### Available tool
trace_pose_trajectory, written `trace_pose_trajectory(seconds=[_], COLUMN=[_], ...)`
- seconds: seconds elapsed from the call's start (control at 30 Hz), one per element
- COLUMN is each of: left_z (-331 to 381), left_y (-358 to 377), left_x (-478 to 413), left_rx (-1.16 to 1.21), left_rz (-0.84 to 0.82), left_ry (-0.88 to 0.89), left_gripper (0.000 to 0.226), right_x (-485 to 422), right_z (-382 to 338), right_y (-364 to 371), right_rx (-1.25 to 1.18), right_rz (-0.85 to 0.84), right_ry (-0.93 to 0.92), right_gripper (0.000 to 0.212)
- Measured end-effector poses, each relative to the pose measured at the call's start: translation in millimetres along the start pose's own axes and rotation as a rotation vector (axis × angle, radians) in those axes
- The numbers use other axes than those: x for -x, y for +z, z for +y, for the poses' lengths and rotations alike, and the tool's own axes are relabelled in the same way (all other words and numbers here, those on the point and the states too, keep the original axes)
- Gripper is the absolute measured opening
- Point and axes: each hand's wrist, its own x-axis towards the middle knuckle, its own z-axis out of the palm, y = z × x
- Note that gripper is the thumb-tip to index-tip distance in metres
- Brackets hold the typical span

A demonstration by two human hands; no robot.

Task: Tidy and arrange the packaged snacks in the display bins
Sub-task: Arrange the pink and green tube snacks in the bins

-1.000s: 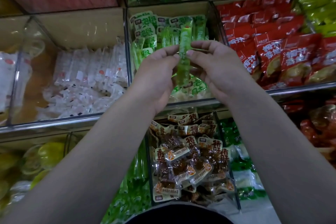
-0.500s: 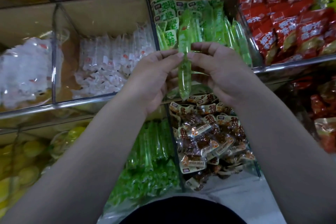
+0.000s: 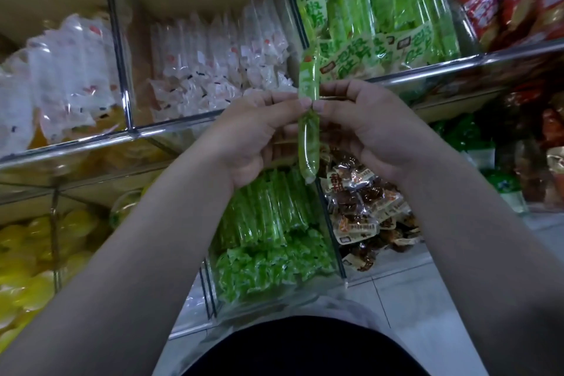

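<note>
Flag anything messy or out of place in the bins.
The white packets stand in rows at the back but lie tumbled at the front. Brown packets are a loose heap. Left hand and right hand pinch one green tube.

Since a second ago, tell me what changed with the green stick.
The green stick has come back from over the upper green bin; its lower end now hangs over the lower bins. Nothing let go: left hand and right hand still pinch it, upright.

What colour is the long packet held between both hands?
Translucent light green packet, with a small red mark near its top; seen in the head view.
</note>
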Motion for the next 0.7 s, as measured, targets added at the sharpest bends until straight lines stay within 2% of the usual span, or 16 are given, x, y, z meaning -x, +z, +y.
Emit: trace_pose_trajectory(seconds=[0.17,0.3,0.43,0.5,0.6,0.7], left_z=[-18,-36,-54,-62,-76,-88], left_y=[-18,-33,-47,-54,-62,-67], left_x=[7,9,13,14,14,14], left_rx=[-0.009,-0.011,-0.016,-0.009,-0.018,-0.006], left_rz=[-0.046,-0.027,-0.034,-0.02,0.027,0.075], left_ry=[-0.07,-0.132,-0.18,-0.208,-0.26,-0.294], left_gripper=[0.002,0.013,0.015,0.019,0.011,0.016], right_x=[8,10,10,9,6,4], right_z=[21,40,60,71,89,106], right_y=[10,19,26,30,36,42], right_rx=[0.012,0.016,0.033,0.037,0.06,0.073], right_rz=[-0.004,-0.006,-0.018,-0.009,0.012,0.041], right_ry=[0.057,0.109,0.159,0.19,0.231,0.26], right_gripper=[0.021,0.026,0.019,0.018,0.019,0.019])
